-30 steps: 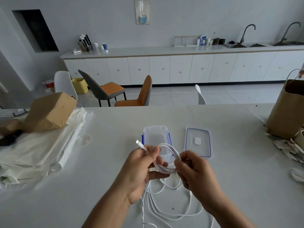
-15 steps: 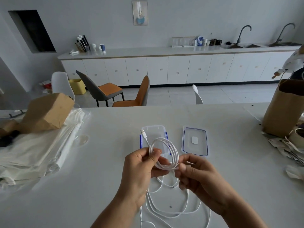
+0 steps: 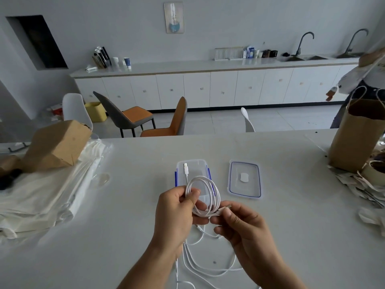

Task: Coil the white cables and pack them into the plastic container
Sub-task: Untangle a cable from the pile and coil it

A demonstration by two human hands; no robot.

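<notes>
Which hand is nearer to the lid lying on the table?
Right. The right hand is just on the near side of the lid; the left hand is farther left, before the container. Both hold the cable.

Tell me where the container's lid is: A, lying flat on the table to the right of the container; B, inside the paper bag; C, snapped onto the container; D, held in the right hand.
A: the lid lies flat on the table, just right of the open plastic container and apart from it, while the left hand and right hand both hold the white cable.
</notes>
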